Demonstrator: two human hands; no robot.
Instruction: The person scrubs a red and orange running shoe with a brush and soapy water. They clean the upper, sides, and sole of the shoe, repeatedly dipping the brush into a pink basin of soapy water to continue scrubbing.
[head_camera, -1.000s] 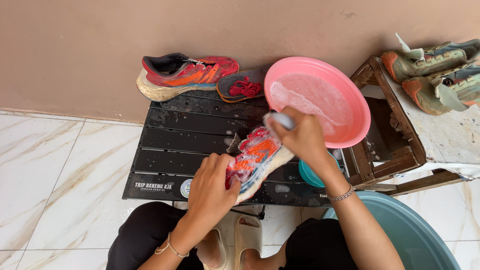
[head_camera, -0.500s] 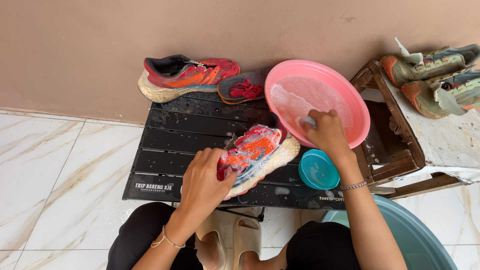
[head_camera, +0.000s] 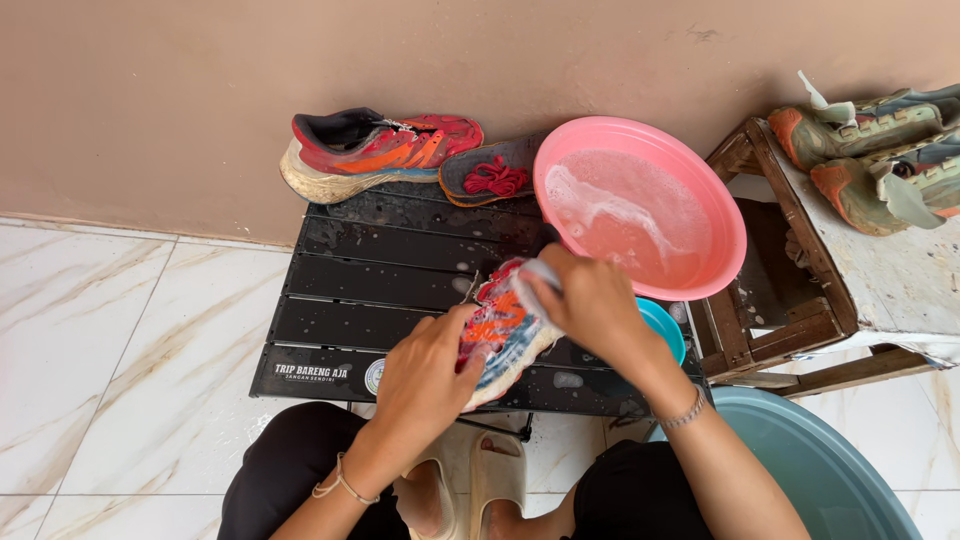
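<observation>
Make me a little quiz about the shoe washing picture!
1. True or false: the pink basin holds soapy water.
2. Which hand steadies the soapy shoe from below: A left, B right?
3. What lies on the insole beside the other red shoe?

Key: 1 true. 2 A; the right hand presses a brush on top. 3 Red laces.
</observation>
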